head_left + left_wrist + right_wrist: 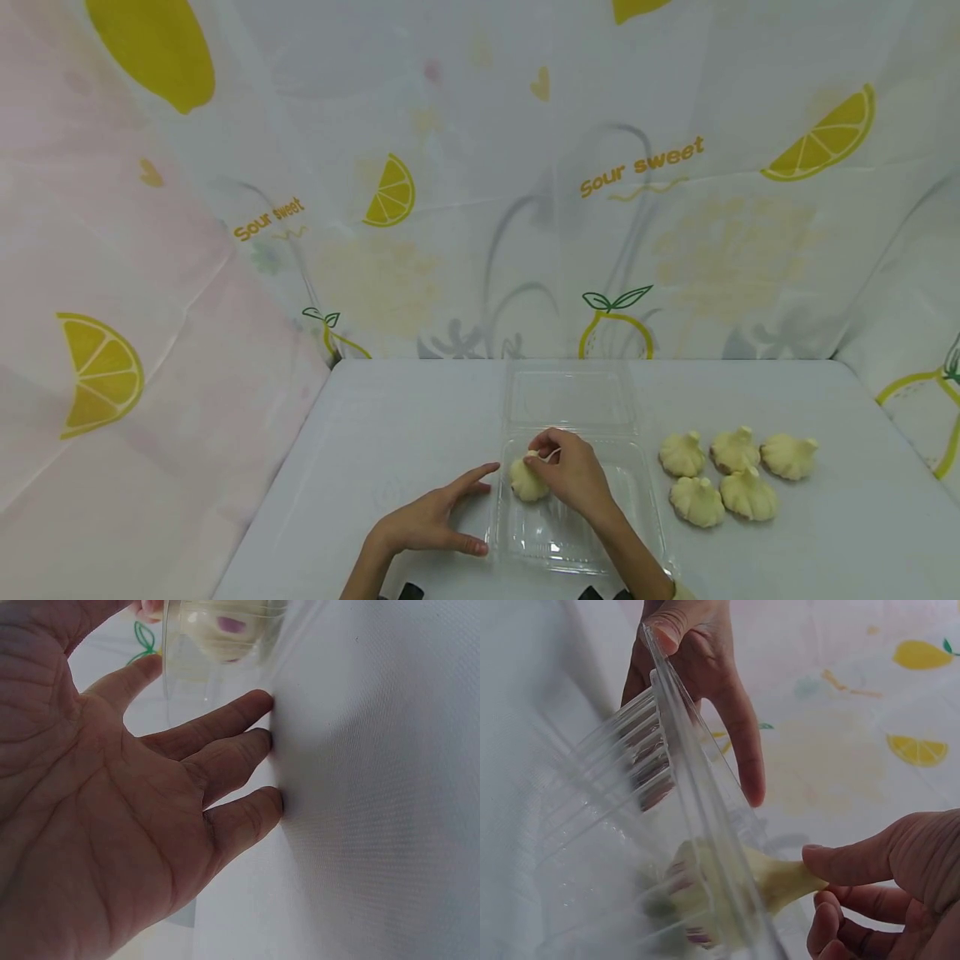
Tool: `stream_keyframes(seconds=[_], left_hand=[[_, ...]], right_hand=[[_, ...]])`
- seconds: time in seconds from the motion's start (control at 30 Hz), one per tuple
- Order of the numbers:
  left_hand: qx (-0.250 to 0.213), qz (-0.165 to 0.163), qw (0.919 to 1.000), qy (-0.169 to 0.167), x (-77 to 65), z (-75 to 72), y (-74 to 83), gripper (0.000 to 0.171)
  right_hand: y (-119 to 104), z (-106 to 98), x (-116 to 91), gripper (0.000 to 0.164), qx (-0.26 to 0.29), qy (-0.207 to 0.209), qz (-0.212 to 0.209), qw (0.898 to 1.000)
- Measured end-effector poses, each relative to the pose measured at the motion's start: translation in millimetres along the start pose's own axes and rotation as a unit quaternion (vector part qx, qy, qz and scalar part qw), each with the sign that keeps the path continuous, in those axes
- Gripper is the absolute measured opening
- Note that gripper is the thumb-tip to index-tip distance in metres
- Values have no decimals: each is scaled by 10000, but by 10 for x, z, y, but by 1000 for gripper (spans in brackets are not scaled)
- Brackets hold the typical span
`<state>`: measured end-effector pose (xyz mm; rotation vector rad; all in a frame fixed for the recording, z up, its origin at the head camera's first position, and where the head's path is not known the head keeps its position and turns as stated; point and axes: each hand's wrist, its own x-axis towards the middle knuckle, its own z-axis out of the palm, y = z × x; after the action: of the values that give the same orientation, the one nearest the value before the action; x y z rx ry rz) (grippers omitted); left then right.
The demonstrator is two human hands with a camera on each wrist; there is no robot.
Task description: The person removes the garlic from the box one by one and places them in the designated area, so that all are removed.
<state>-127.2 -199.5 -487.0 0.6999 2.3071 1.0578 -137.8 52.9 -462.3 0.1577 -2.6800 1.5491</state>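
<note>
My right hand (576, 475) pinches a pale garlic bulb (528, 485) by its stem, thumb against curled fingers. The bulb sits low inside the far-left part of a clear plastic clamshell box (551, 550), whose lid (570, 398) lies folded back behind it. In the right wrist view, the stem of the garlic bulb (789, 882) sticks up past the box's rim. My left hand (431, 521) spreads its fingers along the box's left side and grips nothing. Seen from the left wrist, that hand (142, 795) has several fingertips down on the white tabletop.
To the right of the box, several more garlic bulbs (735, 450) lie in two loose rows on the white table (375, 433). A lemon-print curtain (480, 183) hangs behind the table and along both sides.
</note>
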Motion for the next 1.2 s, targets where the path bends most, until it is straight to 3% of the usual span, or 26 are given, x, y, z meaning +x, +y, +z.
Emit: stream_keyframes(seconds=[0.23,0.7,1.2], left_hand=[[-101,-35,9999,-17,0,0,-5,96],[-61,-75,10000,-14,-1,1,-1,96],[-138,-65,9999,-25,-6,6,-11,97]], right_hand=[[-6,-81,-8,14,236,87,18,9997],[-14,-455,-49,15,737,-39,182,9971],[26,-946,-108,22,411,-356,114,9985]])
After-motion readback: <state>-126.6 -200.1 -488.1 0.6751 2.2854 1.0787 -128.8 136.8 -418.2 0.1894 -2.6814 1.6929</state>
